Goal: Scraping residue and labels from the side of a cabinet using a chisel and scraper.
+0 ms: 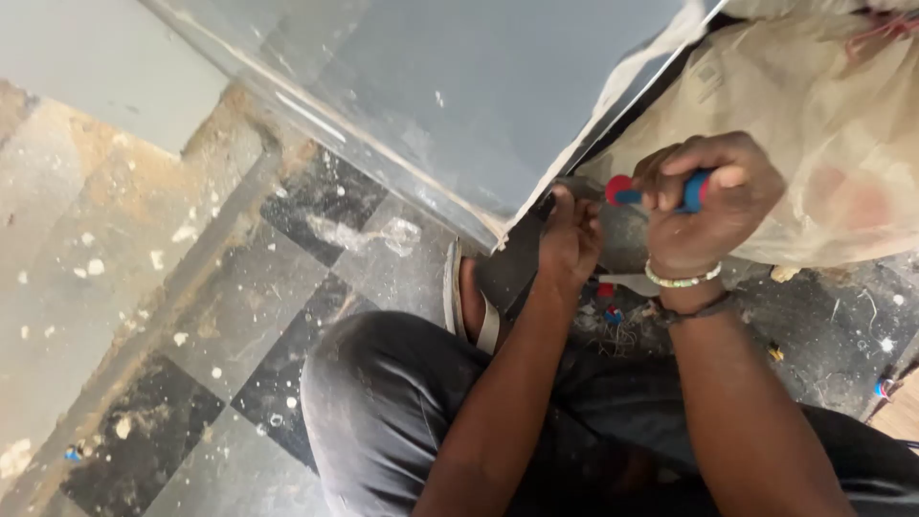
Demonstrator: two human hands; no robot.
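The right hand (704, 206) is closed tight around a screwdriver (661, 191) with a blue handle and a red end cap. The red cap points to the left, toward the left hand, and most of the blue grip is hidden inside the fist; the metal shaft is not visible. On the right wrist there is a bracelet (682, 280) of light beads and below it a dark band.

The left hand (570, 239) is just beside the right one, with the fingers curled against the lower corner of a grey panel (479, 86). Whether these fingers pinch something small I cannot tell, because the thing is hidden.

The grey panel stands tilted over the floor (220, 287), which has dark and light tiles with white spots and dust. Behind the right hand lies a beige sack (814, 105), full and closed; its content is not visible. Under the hands, on the floor, lie small red and blue pieces (610, 304) among thin wires. The person's foot in a sandal (469, 306) is near the panel corner.
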